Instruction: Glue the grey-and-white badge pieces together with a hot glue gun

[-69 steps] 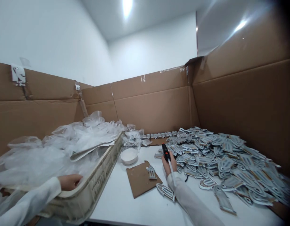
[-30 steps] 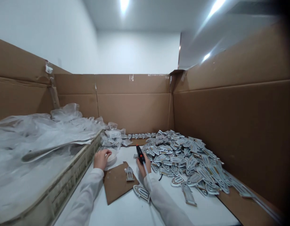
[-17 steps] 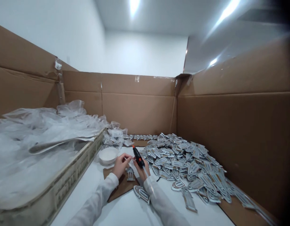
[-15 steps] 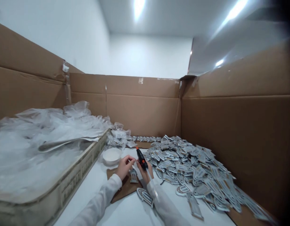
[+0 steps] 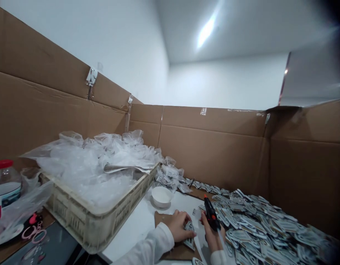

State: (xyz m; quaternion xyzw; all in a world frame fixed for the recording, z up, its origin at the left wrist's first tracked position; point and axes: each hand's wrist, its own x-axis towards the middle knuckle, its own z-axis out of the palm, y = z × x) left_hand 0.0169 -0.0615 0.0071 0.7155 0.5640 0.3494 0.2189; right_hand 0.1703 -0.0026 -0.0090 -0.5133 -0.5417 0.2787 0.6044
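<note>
My left hand (image 5: 178,225) is closed on a small flat grey-and-white arch-shaped piece (image 5: 189,235), gripped between thumb and fingers. The piece is just over a brown cardboard sheet (image 5: 163,218) on the white table. In my right hand (image 5: 212,237) is a black hot glue gun (image 5: 211,214) with an orange tip pointing up and away, and a clear glue stick runs from its rear. Near my right fingertips shows a small translucent bit (image 5: 196,212), too blurred to name. A white bowl (image 5: 161,197) stands beyond my left hand.
A large heap of similar flat pieces (image 5: 258,221) covers the right side. To the left stands a cream plastic crate (image 5: 103,221) full of clear plastic bags (image 5: 84,165). A red-lidded jar (image 5: 6,180) is at far left. Cardboard walls (image 5: 214,143) enclose the table.
The view has swung left, bringing the jar into sight. My left hand has gone from fingertips near the right hand to gripping the piece. My hands are farther apart; the glue gun stays held.
</note>
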